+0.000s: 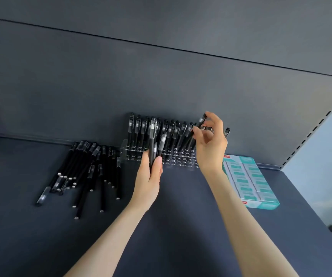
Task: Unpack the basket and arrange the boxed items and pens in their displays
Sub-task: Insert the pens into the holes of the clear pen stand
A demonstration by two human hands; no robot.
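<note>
The left hand (pixel 148 179) grips a small bundle of pens (pixel 152 140), fingers and thumb curled round the lower barrels so the capped ends stand upright just in front of the clear pen holder (pixel 173 157). The right hand (pixel 211 144) pinches a single pen (pixel 200 121) between thumb and fingertips. It is tilted, its cap up and to the right, over the right part of the holder. All the pens are slim and black, with translucent grey caps and small silver ends.

The holder is a low transparent block with rows of round holes, set at the far edge of the dark shelf (pixel 181 216) against the dark back panel (pixel 161 76). A row of standing pens (pixel 139 130) fills its far holes, while the near holes show empty. To the left of the holder a heap of loose pens (pixel 89 166) lies flat on the shelf, fanned toward the near side. To the right, just beside the holder, lies a teal-and-white display box (pixel 249 180) packed with small boxed items.
</note>
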